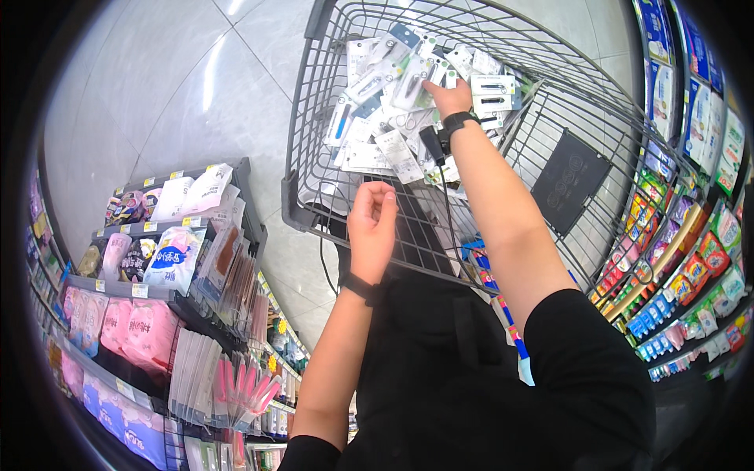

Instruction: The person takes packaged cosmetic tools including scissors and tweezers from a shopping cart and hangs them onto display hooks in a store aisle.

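Note:
A dark wire shopping cart (297,141) stands before me, its far part heaped with carded small tools. My right hand (450,96) reaches into it, thumb and fingers at the edge of a blister pack (410,83); whether it grips the pack is hard to tell. Near that wrist lie a pack holding scissors (407,121) and a white card with printing (399,155). Two cards with dark tools (492,94) lie to the right of the hand. My left hand (372,218) is held at the cart's near side, fingers curled, with nothing seen in it. Both wrists wear black bands.
At the left, a shelf rack (194,232) holds pink packs (147,332), white bags and hanging packs. Shelves of colourful pouches (695,271) curve along the right. A black cable (450,218) runs from my right wrist. Grey floor tiles (171,76) show beyond the rack.

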`<action>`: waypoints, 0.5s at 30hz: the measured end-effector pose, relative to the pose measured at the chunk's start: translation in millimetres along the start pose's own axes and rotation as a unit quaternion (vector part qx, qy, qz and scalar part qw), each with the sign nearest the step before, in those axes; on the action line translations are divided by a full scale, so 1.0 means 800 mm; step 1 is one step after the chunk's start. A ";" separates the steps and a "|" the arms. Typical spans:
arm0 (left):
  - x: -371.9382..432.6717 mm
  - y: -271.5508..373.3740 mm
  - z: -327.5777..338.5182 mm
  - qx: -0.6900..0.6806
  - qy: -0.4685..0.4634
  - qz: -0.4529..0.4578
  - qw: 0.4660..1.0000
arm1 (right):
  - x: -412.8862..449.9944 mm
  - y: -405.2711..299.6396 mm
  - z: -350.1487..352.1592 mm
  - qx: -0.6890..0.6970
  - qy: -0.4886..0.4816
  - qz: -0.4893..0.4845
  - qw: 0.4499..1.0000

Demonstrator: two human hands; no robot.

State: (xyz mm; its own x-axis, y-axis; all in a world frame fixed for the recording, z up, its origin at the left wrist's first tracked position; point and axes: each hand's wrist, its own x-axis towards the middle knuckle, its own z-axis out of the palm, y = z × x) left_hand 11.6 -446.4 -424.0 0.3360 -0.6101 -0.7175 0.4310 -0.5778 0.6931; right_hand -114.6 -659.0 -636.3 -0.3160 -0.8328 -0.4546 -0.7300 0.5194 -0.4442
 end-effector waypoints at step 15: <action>-0.012 0.005 -0.018 -0.066 -0.004 0.018 0.998 | -0.030 0.076 -0.149 0.104 0.001 -0.011 0.994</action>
State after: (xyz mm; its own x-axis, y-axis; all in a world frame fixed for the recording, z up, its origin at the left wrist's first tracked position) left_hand 22.1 -434.8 -415.6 0.3477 -0.6338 -0.6910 0.5252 -0.4788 0.7035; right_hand -223.7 -630.2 -560.2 -0.3036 -0.8442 -0.4417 -0.5948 0.5301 -0.6043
